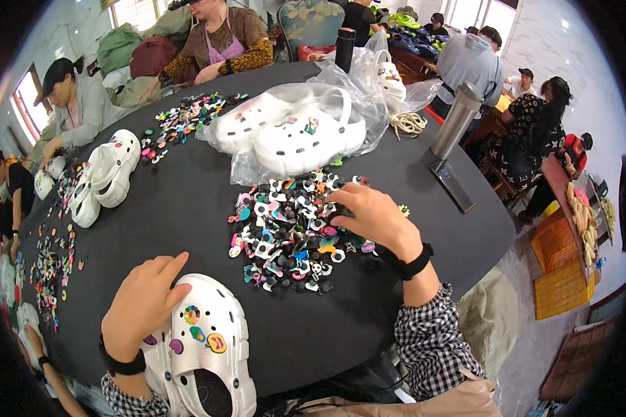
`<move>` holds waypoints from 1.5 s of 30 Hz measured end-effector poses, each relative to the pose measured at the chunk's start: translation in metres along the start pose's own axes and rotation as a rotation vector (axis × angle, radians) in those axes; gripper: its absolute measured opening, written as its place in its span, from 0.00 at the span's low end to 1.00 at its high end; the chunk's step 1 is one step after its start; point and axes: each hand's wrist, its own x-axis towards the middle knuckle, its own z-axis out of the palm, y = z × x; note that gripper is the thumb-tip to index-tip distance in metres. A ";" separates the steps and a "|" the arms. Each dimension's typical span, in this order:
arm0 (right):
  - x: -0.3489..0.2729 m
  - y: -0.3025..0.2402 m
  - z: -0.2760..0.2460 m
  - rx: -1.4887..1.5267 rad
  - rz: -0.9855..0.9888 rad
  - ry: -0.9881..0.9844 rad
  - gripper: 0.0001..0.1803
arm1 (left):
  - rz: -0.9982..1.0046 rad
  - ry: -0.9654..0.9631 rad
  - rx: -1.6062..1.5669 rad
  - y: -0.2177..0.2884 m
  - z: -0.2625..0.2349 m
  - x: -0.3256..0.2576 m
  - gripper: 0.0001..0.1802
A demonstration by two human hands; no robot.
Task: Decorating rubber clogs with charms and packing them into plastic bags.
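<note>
A pair of white clogs (212, 323) lies at the near edge of the table, toes pointing away from me. Colourful shoe charms sit in the nearer-right clog, among them a rainbow flower (192, 315) and an orange pumpkin-like one (217, 342). My left hand (140, 297) rests over the left clog, fingers stretched out and thumb apart beside the toe of the other. A heap of mixed shoe charms (292, 236) spreads across the middle. My right hand (377, 219) reaches over the heap's right side, thumb and fingers apart, with nothing visible between them.
White clogs in clear plastic bags (306, 142) stand behind the heap. A steel bottle (458, 119), a phone (453, 186) and a coil of cord (407, 124) are at the right. Another clog pair (104, 177) and further charm piles (188, 118) lie left, near seated co-workers.
</note>
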 end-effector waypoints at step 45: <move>0.003 0.031 0.005 0.263 -0.178 -0.176 0.13 | 0.534 -0.357 0.055 0.079 0.016 0.142 0.22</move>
